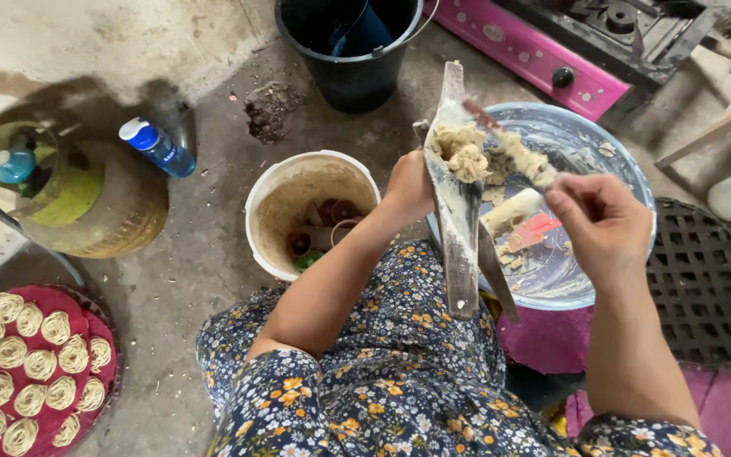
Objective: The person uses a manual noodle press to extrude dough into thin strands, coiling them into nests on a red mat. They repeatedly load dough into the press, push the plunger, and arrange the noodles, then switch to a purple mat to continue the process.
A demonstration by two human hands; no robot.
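My left hand (408,188) grips a long, dough-smeared wooden press (458,220) held upright over my lap. A lump of pale dough (460,152) sits in its upper end. My right hand (601,222) holds a thin utensil with a red handle (501,140) that touches the dough. Behind the press lies a wide blue basin (611,140) smeared with dough, holding a pale cylindrical piece (509,210) and a red scraper (533,230). My lap is covered by dark floral fabric (382,381).
A white bucket (274,190) with small items inside stands left of my knee. A black bucket (350,63), a pink stove (543,55), a blue bottle (158,145) and a green gas cylinder (86,199) surround me. A red tray (103,326) of coiled noodle nests lies lower left; a dark woven tray (704,279) sits right.
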